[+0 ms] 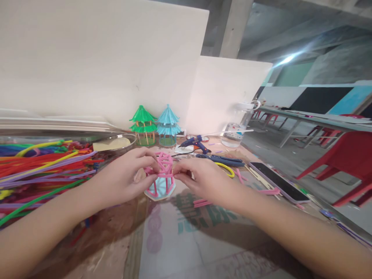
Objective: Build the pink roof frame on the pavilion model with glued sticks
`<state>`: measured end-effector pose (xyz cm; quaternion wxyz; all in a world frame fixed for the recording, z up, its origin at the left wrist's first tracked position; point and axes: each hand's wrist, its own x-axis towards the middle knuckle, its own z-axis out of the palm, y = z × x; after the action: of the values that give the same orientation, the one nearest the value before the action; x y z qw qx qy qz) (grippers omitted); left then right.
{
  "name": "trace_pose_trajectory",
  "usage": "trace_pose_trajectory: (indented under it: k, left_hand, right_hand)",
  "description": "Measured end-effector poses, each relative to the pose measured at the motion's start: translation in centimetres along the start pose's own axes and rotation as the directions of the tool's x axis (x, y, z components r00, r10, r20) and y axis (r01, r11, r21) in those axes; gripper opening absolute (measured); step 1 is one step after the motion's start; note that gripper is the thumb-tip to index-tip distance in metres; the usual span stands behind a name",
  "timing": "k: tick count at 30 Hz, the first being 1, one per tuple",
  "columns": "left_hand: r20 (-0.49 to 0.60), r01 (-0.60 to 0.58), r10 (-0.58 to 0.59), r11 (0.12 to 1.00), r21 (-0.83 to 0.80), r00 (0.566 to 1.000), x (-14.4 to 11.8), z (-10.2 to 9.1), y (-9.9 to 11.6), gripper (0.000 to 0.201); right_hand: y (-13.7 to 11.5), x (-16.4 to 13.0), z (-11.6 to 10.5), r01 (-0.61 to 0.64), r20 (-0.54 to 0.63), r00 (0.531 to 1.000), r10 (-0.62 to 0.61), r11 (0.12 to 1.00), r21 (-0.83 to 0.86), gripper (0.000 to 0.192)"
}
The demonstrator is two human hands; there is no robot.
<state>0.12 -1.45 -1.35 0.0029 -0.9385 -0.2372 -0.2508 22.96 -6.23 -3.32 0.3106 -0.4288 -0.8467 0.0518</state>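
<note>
Pink straw frame (pixel 163 170) stands upright between both hands

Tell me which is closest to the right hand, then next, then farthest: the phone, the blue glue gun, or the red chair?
From the right hand, as the head camera sees it:
1. Blue glue gun, just behind the hand on the table.
2. Phone, lying flat off to the right.
3. Red chair, off the table at the far right.
</note>
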Motion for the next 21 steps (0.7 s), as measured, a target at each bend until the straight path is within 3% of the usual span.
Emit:
trace_pose_trajectory:
  k: [7, 15, 21]
  left_hand:
    - [0.008, -0.015, 0.015, 0.999, -0.044, 1.000, 0.1, 0.1, 0.1, 0.019]
    - [0.039, 0.001, 0.002, 0.998, -0.065, 0.999, 0.1, 0.1, -0.2, 0.022]
    - [0.025, 0.003, -0.001, 0.996, -0.085, 1.000, 0.0, 0.3, -0.5, 0.021]
  right_hand:
    - [0.8, 0.3, 0.5, 0.043, -0.079, 0.996, -0.044, 0.999, -0.017, 0.011]
    - [2.0, 0.9, 1.5, -0.049, -0.120, 0.991, 0.060, 0.994, 0.094, 0.011]
    - [2.4, 0.6, 2.0, 0.062, -0.167, 0.985, -0.038, 0.988, 0.141, 0.011]
